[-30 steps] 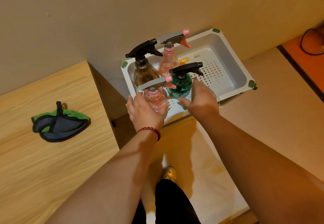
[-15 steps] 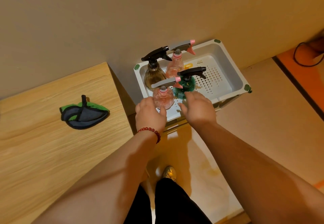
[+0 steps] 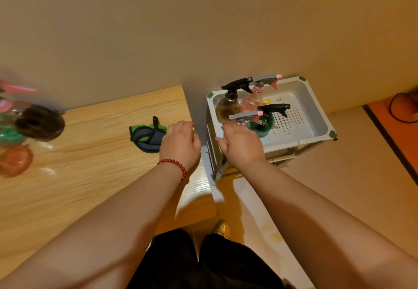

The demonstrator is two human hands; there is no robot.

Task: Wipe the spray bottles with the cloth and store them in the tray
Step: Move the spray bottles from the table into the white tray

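Tray (image 3: 316,112): grey, perforated floor, right of centre, against the wall. Contents, upright at its left end:
- amber spray bottle (image 3: 227,107), black trigger
- pink spray bottle (image 3: 252,101), grey trigger, at the back
- green spray bottle (image 3: 262,123), black trigger
- second pink spray bottle (image 3: 243,116), near left corner, body hidden by the right hand (image 3: 241,146); its grip cannot be told

Cloth (image 3: 144,138): green and dark blue, crumpled on the wooden table (image 3: 90,164), centre frame.

Left hand (image 3: 179,144): red bead bracelet (image 3: 174,164), fingers loosely bent over the cloth's right end, holding nothing.

Blurred bottles (image 3: 38,122): left edge, on the table
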